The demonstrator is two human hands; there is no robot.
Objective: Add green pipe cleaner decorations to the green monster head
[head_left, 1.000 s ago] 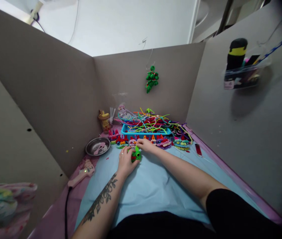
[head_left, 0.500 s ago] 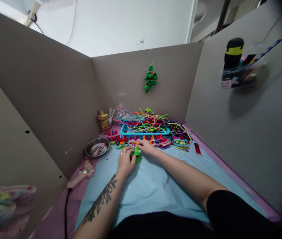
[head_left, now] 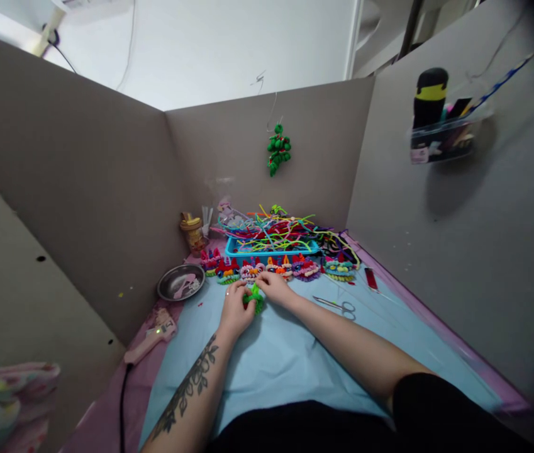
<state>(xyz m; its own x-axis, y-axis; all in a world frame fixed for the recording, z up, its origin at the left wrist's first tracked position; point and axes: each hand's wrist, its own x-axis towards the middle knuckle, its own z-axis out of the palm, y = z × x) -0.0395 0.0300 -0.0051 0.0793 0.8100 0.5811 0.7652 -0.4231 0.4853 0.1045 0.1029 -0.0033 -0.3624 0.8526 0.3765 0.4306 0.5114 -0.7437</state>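
Note:
My left hand (head_left: 233,310) and my right hand (head_left: 273,287) meet over a small green pipe-cleaner figure (head_left: 253,298) on the light blue cloth (head_left: 285,352). Both hands have fingers curled around it, the left from the left side, the right pinching its top right. Just beyond them stands a row of finished colourful pipe-cleaner figures (head_left: 276,268). Behind that row a blue basket (head_left: 267,250) overflows with loose pipe cleaners (head_left: 280,228).
Small scissors (head_left: 339,306) lie right of my right arm. A metal bowl (head_left: 180,282) and a pink glue gun (head_left: 151,336) sit at the left. A yellow bottle (head_left: 193,230) stands by the back corner. Grey partitions (head_left: 82,189) enclose three sides; a green ornament (head_left: 277,148) hangs on the back wall.
My view has shifted, so everything sits a little further left and lower. The hands stay on the green figure, and the scissors have come into view beside my right arm.

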